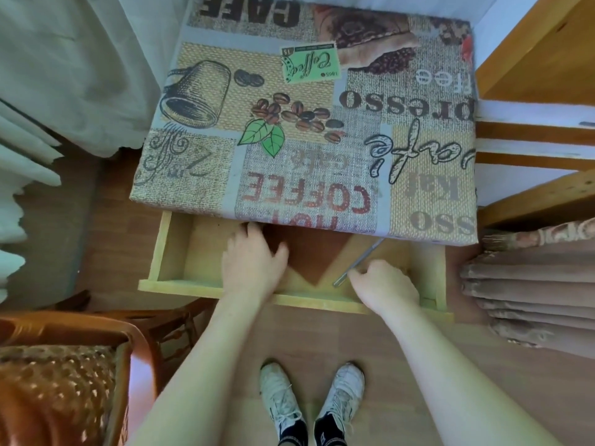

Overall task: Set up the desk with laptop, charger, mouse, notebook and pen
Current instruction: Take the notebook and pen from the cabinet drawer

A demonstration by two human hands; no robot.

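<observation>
The desk is covered with a coffee-print cloth and its top is bare. Its pale wooden drawer stands pulled out toward me. Inside lies a brown notebook, partly under the desk edge. My left hand rests flat on the notebook's left part, fingers reaching under the desk edge. A thin silver pen lies slanted to the right of the notebook. My right hand has its fingertips on the pen's lower end; I cannot tell whether the pen is lifted.
A cushioned wooden chair stands at the lower left. Curtains hang at the left. Folded brown fabric lies at the right beside wooden shelving. My feet in white shoes stand on the wooden floor.
</observation>
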